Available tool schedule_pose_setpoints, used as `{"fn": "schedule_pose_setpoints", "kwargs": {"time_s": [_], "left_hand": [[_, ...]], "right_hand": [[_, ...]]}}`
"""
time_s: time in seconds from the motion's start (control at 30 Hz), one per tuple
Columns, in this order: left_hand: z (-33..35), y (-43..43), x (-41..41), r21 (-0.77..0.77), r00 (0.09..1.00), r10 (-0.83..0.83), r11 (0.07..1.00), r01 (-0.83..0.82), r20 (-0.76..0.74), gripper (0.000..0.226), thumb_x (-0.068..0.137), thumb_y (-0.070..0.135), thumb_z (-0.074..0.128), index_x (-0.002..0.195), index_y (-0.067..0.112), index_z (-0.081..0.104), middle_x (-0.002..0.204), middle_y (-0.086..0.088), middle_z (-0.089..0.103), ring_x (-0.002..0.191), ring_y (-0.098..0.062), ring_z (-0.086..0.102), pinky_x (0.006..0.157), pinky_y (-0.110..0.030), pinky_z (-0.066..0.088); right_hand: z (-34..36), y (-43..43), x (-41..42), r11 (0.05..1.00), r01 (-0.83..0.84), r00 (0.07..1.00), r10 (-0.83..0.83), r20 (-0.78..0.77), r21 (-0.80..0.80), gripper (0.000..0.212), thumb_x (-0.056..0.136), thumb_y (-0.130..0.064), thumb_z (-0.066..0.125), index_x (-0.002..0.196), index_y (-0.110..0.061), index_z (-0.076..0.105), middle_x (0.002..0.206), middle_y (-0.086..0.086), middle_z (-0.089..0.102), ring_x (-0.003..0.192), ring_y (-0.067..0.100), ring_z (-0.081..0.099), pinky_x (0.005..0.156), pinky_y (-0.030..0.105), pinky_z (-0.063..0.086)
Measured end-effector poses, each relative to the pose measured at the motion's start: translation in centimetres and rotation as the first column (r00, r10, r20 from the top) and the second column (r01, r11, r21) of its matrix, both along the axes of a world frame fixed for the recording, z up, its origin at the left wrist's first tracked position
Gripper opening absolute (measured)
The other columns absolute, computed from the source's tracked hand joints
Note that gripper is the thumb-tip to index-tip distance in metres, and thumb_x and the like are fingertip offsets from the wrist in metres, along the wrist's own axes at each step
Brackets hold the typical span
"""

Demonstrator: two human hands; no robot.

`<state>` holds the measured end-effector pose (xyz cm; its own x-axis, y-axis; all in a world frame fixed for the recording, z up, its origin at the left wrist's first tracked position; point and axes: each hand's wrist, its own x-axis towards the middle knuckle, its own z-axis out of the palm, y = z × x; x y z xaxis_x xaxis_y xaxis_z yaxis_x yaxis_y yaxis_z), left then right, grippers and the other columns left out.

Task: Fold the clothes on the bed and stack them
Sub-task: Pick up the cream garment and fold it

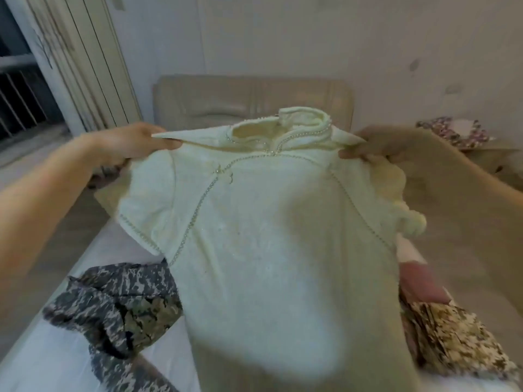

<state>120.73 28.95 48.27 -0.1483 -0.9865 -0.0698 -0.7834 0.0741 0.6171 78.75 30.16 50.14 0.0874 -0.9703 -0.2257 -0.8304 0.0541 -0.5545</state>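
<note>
A cream dress [271,236] with a high collar and pearl trim hangs spread in the air over the bed [56,349]. My left hand [133,142] pinches its left shoulder and my right hand [387,145] pinches its right shoulder. The dress hides the middle of the bed. A grey camouflage garment [119,304] lies crumpled on the white sheet at lower left. At lower right lie a tan camouflage garment [452,343] and a pink piece [421,281] beside it.
A beige padded headboard [212,106] stands behind the dress against a white wall. A curtain [76,60] and a window with bars are at the far left. Floral fabric [455,131] lies on a surface at the right.
</note>
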Motion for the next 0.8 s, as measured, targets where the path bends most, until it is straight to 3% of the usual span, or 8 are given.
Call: {"fn": "schedule_pose_setpoints", "kwargs": {"time_s": [0.1, 0.2, 0.27, 0.33, 0.4, 0.47, 0.67, 0.8], "left_hand": [[-6.3, -4.7, -1.2, 0.007, 0.974, -0.010, 1.000, 0.009, 0.224, 0.025, 0.093, 0.032, 0.058, 0.087, 0.010, 0.067, 0.075, -0.006, 0.061, 0.069, -0.020, 0.054, 0.060, -0.024, 0.039], [-15.7, -9.2, -1.5, 0.041, 0.914, 0.052, 0.996, -0.075, 0.403, 0.028, 0.092, 0.029, 0.057, 0.106, 0.007, 0.069, 0.100, -0.016, 0.065, 0.094, -0.031, 0.058, 0.080, -0.034, 0.042], [-21.8, -11.6, -1.8, 0.010, 0.904, 0.158, 0.984, -0.177, 0.398, 0.028, 0.091, 0.026, 0.058, 0.109, 0.008, 0.069, 0.110, -0.020, 0.065, 0.102, -0.037, 0.059, 0.086, -0.038, 0.045], [-28.3, -14.0, -2.2, 0.049, 0.929, 0.262, 0.957, -0.284, 0.261, 0.024, 0.086, 0.014, 0.061, 0.105, 0.002, 0.069, 0.104, -0.022, 0.067, 0.100, -0.037, 0.063, 0.090, -0.040, 0.050], [-33.9, -15.6, -2.7, 0.132, 0.934, 0.357, 0.925, -0.355, 0.012, 0.031, 0.085, 0.008, 0.062, 0.115, 0.002, 0.064, 0.103, -0.020, 0.067, 0.104, -0.034, 0.063, 0.093, -0.040, 0.050], [-40.1, -15.6, -3.0, 0.220, 0.912, 0.387, 0.909, -0.354, -0.133, 0.048, 0.091, 0.014, 0.061, 0.136, 0.007, 0.047, 0.126, -0.017, 0.057, 0.116, -0.032, 0.056, 0.098, -0.036, 0.046], [-62.0, 0.4, -1.2, 0.565, 0.897, 0.440, 0.731, -0.384, 0.041, 0.058, 0.089, 0.010, 0.063, 0.140, 0.000, 0.037, 0.138, -0.021, 0.046, 0.125, -0.036, 0.046, 0.102, -0.043, 0.039], [-69.5, 14.9, -1.3, 0.759, 0.777, 0.626, 0.474, -0.446, 0.065, 0.064, 0.084, 0.000, 0.067, 0.139, -0.004, 0.036, 0.135, -0.022, 0.050, 0.123, -0.036, 0.050, 0.100, -0.040, 0.040]], "right_hand": [[-7.8, -6.2, 1.8, 0.996, 0.086, 0.955, -0.085, -0.283, -0.011, 0.049, 0.083, -0.032, 0.070, 0.116, 0.003, 0.062, 0.115, 0.017, 0.063, 0.106, 0.033, 0.059, 0.093, 0.040, 0.046], [-17.2, -11.8, 3.5, 0.993, 0.108, 0.903, -0.118, -0.414, -0.047, 0.038, 0.089, -0.027, 0.062, 0.112, 0.003, 0.063, 0.108, 0.018, 0.063, 0.095, 0.031, 0.062, 0.075, 0.035, 0.050], [-24.1, -15.0, 4.7, 0.962, 0.269, 0.940, -0.255, -0.226, 0.036, 0.015, 0.090, -0.015, 0.057, 0.086, -0.002, 0.063, 0.078, 0.013, 0.060, 0.054, 0.019, 0.063, 0.048, 0.031, 0.050], [-30.7, -17.3, 5.7, 0.875, 0.466, 0.879, -0.475, 0.048, 0.135, 0.015, 0.090, -0.006, 0.056, 0.075, -0.009, 0.058, 0.073, 0.009, 0.058, 0.032, 0.009, 0.054, 0.050, 0.026, 0.054], [-36.5, -18.6, 6.3, 0.832, 0.529, 0.782, -0.554, 0.286, 0.167, 0.014, 0.089, -0.001, 0.057, 0.100, -0.004, 0.063, 0.083, 0.012, 0.061, 0.038, 0.007, 0.055, 0.053, 0.024, 0.053], [-42.6, -18.0, 6.9, 0.873, 0.435, 0.771, -0.488, 0.409, 0.221, 0.050, 0.087, 0.000, 0.059, 0.134, -0.006, 0.044, 0.095, 0.009, 0.057, 0.059, 0.006, 0.056, 0.049, 0.014, 0.044], [-62.2, -1.5, 5.6, 0.811, 0.351, 0.903, -0.425, 0.058, 0.468, 0.046, 0.091, -0.017, 0.059, 0.134, -0.009, 0.044, 0.119, 0.011, 0.059, 0.106, 0.028, 0.056, 0.083, 0.031, 0.042], [-69.1, 13.8, 4.5, 0.638, 0.530, 0.779, -0.626, -0.024, 0.559, 0.049, 0.083, -0.032, 0.070, 0.122, -0.010, 0.050, 0.110, 0.009, 0.062, 0.089, 0.022, 0.059, 0.073, 0.030, 0.047]]}}
